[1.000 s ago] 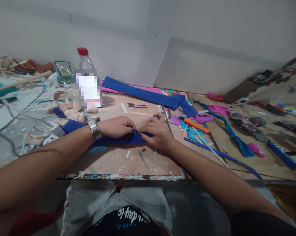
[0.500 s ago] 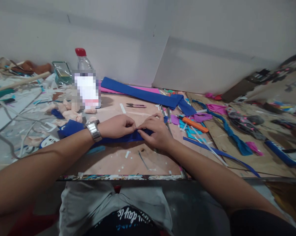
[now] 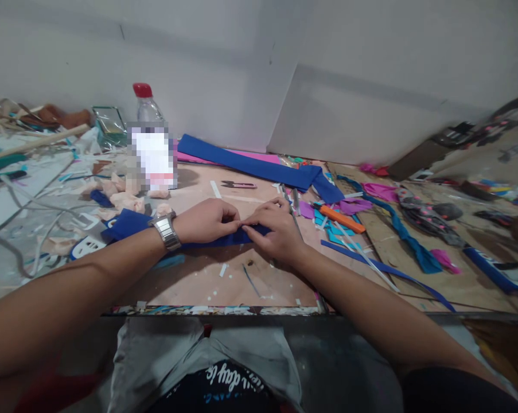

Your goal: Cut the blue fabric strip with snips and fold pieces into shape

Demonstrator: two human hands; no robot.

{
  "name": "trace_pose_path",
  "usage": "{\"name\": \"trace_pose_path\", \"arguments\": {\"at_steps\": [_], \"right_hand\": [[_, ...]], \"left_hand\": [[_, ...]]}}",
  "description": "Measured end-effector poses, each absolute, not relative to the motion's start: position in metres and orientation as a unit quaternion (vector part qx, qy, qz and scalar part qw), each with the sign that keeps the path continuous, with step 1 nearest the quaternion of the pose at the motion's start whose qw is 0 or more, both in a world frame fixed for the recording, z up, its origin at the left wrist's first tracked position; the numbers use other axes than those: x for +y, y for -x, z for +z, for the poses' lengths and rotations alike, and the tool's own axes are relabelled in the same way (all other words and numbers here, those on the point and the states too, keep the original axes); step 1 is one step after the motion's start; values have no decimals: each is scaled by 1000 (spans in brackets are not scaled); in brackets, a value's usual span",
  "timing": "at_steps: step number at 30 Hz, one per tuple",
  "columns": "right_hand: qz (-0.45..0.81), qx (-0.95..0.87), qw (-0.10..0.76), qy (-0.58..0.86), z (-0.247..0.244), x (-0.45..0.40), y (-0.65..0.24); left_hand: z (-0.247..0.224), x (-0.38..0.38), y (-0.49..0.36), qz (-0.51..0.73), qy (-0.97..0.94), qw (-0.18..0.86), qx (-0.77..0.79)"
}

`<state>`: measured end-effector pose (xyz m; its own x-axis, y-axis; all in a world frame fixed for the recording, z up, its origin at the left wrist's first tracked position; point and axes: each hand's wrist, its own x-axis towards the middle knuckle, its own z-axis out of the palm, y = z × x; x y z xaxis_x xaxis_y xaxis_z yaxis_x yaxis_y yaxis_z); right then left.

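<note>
A dark blue strip of fabric (image 3: 130, 225) lies across the table in front of me, running under both hands. My left hand (image 3: 209, 221), with a metal watch at the wrist, pinches the strip's upper edge near its middle. Right beside it, my right hand (image 3: 273, 230) pinches the same edge, and the fingertips of both hands almost meet. The part of the strip beneath my palms is hidden. Beyond the hands lie small thread snips (image 3: 239, 184). To the right is an orange utility knife (image 3: 342, 218) on blue and purple scraps.
A phone (image 3: 153, 158) leans against a bottle with a red cap (image 3: 142, 90). Another wide blue strip (image 3: 245, 164) lies along the wall. Peach scraps (image 3: 127, 201) and a grey cable (image 3: 15, 258) are at left; a teal strip (image 3: 407, 238) is at right.
My hands stay at nearly the same spot on the blue fabric. The left hand's fingertips have shifted slightly right, closer to the right hand's.
</note>
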<state>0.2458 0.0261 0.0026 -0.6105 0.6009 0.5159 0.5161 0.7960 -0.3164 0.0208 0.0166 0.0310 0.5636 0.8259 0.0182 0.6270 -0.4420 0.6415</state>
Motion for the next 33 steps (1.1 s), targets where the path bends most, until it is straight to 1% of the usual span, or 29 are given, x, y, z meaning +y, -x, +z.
{"name": "trace_pose_path", "arguments": {"at_steps": [5,10,16,20,24,33], "right_hand": [[86,-888,316,321,1,27,-247],[98,-883,314,334,-1,28,-248],[110,-887,291,342,2,27,-247],[117,-889,277,345,3,26,-245],[118,-888,286,341,1,28,-246],[119,-896,270,332,-1,29,-246]], "left_hand": [[30,13,-23,161,-865,194,433],[30,10,-25,107,-898,76,420],[29,9,-27,65,-910,18,410],[29,8,-28,81,-907,12,414],[30,10,-26,81,-902,28,423],[30,15,-20,89,-897,102,421]]}}
